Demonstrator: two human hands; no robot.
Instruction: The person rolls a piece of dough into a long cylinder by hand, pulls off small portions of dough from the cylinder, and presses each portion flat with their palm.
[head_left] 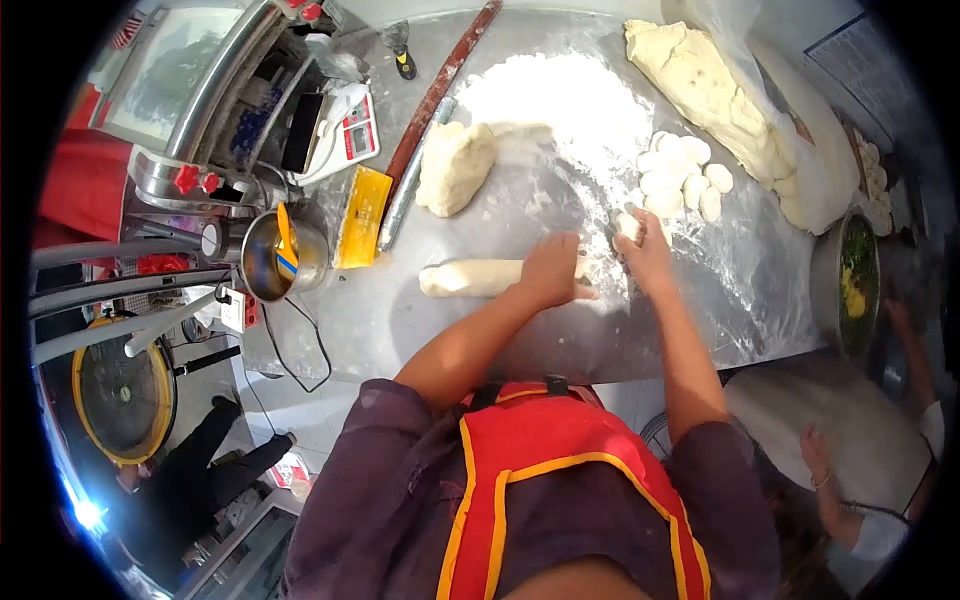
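A smooth roll of dough (470,279) lies crosswise on the metal table (420,345). My left hand (551,271) is wrapped round its right end. To the right, my right hand (650,256) pinches a small piece of dough (628,227) just above the floured surface. Beyond that hand sits a cluster of small dough pieces (680,172), dusted white. Loose flour (560,95) spreads over the back middle. A larger lump of dough (455,170) rests behind the roll.
Left of the lump are a red-brown rolling pin (440,88), a metal rod (405,205), a yellow scraper (362,217), a scale (358,135) and a metal pot (308,262). A big dough mass (705,95) lies back right. A co-worker's hand (816,452) is near a bowl of greens (835,275).
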